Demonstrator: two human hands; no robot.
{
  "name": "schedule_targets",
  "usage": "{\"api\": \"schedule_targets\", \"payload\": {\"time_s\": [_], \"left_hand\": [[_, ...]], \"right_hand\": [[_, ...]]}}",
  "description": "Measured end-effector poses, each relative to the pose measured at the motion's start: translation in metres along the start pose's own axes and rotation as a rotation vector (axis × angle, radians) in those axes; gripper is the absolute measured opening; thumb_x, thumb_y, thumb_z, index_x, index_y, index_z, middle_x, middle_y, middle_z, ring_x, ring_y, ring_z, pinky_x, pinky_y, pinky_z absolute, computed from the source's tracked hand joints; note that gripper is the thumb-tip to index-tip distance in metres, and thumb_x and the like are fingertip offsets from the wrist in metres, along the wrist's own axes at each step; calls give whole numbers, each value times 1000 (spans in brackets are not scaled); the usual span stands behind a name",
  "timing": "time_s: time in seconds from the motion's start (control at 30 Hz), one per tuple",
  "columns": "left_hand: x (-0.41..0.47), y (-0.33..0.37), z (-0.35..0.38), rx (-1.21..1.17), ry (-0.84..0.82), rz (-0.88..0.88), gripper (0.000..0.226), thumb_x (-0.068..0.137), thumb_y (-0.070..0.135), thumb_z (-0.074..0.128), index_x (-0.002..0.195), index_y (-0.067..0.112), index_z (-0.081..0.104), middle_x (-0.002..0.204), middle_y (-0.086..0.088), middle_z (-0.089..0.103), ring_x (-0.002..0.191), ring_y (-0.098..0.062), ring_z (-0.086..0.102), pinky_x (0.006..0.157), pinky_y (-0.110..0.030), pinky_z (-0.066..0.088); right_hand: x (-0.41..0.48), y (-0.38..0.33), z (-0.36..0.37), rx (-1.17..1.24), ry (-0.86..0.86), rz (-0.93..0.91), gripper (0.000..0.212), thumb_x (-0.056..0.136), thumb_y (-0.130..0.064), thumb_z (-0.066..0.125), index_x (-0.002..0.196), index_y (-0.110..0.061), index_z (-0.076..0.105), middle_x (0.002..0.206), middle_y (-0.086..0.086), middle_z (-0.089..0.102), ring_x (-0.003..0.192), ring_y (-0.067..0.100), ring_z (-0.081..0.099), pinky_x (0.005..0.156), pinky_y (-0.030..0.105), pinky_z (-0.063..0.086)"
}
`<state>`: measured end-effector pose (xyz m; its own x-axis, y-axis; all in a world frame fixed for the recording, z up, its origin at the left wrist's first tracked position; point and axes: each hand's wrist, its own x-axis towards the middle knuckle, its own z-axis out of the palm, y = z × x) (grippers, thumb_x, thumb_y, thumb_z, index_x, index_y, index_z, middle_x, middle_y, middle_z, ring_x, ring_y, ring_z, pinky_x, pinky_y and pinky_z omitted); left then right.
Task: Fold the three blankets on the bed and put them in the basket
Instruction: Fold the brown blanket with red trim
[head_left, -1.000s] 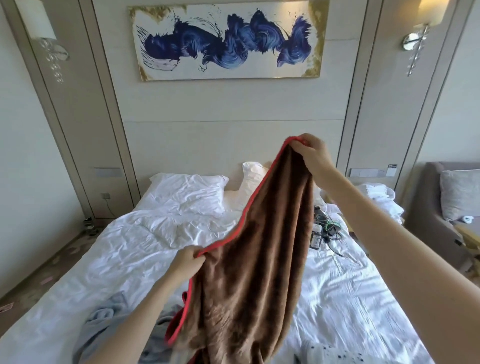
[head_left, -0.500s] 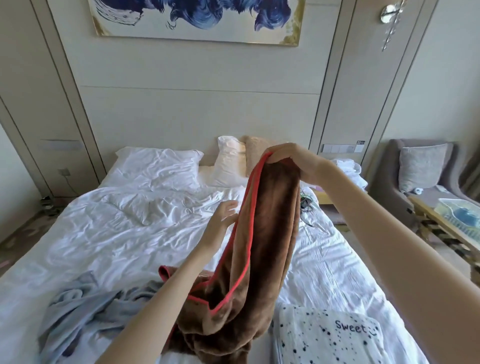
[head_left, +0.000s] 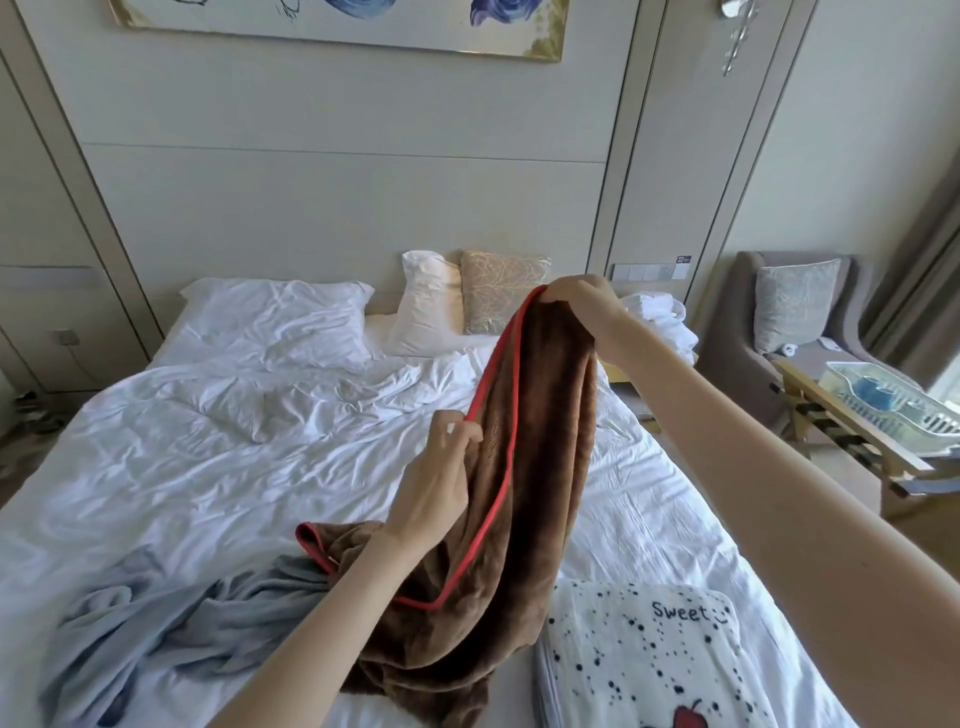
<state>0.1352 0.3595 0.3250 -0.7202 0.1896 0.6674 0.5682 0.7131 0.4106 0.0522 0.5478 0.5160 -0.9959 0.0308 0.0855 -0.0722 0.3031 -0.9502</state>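
Grey fleece, the grey blanket (head_left: 171, 618), lies crumpled at the lower left of the frame on the white bed (head_left: 208, 467), one end tucked under the brown cloth so I cannot see all of it. Moving right, my left hand (head_left: 434, 483) is at centre frame, thumb and fingers pinched on the red-piped edge of the brown blanket (head_left: 540, 467). That blanket hangs in a long drape from upper centre right down to the mattress, where its lower part lies bunched; my left forearm covers part of the heap. Above and to the right, my right hand (head_left: 582, 306) is clenched around the blanket's top corner, the cloth inside the grip hidden. At the lower right lies the white spotted blanket (head_left: 644, 665), printed "Sweet", cut off by the bottom edge and partly behind my right arm. At the far right edge a plastic rack (head_left: 893, 405) sits on a wooden stand, its contents hard to make out.
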Motion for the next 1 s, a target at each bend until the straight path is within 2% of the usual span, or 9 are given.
{"api": "schedule_targets", "payload": {"time_s": [0.13, 0.27, 0.37, 0.43, 0.53, 0.63, 0.73, 0.9, 1.0], "left_hand": [[-14, 9, 16, -17, -82, -68, 10, 96, 27, 54, 106, 26, 52, 107, 14, 42, 60, -8, 53, 48, -22, 45], [-23, 3, 38, -16, -215, -297, 33, 90, 61, 48, 107, 32, 49, 106, 14, 43, 80, -4, 53, 67, -24, 47], [-24, -1, 57, 11, -339, -397, 37, 94, 53, 47, 111, 21, 58, 114, 4, 47, 100, -18, 56, 86, -38, 51], [-27, -6, 67, -14, -342, -437, 35, 98, 44, 45, 109, 17, 65, 113, 2, 49, 100, -19, 57, 90, -37, 50], [-33, -20, 65, -157, -254, -546, 28, 100, 37, 47, 84, 20, 61, 99, 4, 49, 82, -14, 58, 81, -35, 51], [-29, -45, 52, -235, -111, -640, 35, 100, 28, 53, 65, 29, 46, 84, 0, 49, 72, -20, 54, 66, -28, 43], [-12, -63, 29, -256, -54, -626, 36, 96, 23, 61, 62, 26, 50, 71, 2, 52, 68, -17, 53, 59, -18, 35], [37, -72, -17, -469, -8, -624, 3, 88, 14, 71, 86, 13, 70, 74, -1, 65, 74, -18, 59, 71, -30, 42], [66, -52, -35, -516, 2, -614, 15, 85, 7, 72, 98, 6, 64, 79, -6, 63, 76, -22, 59, 73, -33, 44]], "right_hand": [[-1, -3, 12, 31, 39, -40, 20, 79, -10, 61, 60, -15, 59, 56, -3, 53, 54, 10, 48, 37, 8, 33], [-2, -7, 13, 99, 22, -69, 18, 80, -7, 60, 62, -13, 60, 59, -1, 55, 59, 14, 52, 47, 13, 40], [-4, -9, 9, 123, 32, -84, 9, 80, -7, 59, 73, -9, 65, 71, 6, 58, 69, 19, 53, 62, 24, 42], [-4, -9, 2, 118, 76, -82, 13, 81, -9, 59, 69, -13, 65, 68, 3, 58, 67, 18, 53, 60, 24, 41], [-2, -3, -17, 117, 241, -35, 14, 84, -15, 58, 73, -19, 66, 63, -4, 55, 61, 10, 50, 51, 17, 41], [3, 15, -39, 154, 355, 13, 17, 85, -7, 56, 95, -13, 68, 81, 3, 61, 78, 17, 57, 68, 23, 46], [6, 35, -54, 106, 437, 34, 22, 86, 0, 50, 100, -8, 66, 90, 8, 62, 91, 23, 57, 78, 31, 45], [10, 67, -74, 6, 622, 278, 11, 91, -7, 45, 83, -7, 53, 73, 4, 49, 84, 22, 48, 68, 27, 35], [6, 75, -66, 32, 568, 350, 11, 89, -12, 45, 97, -9, 53, 82, 5, 50, 87, 23, 47, 70, 27, 35]]}}
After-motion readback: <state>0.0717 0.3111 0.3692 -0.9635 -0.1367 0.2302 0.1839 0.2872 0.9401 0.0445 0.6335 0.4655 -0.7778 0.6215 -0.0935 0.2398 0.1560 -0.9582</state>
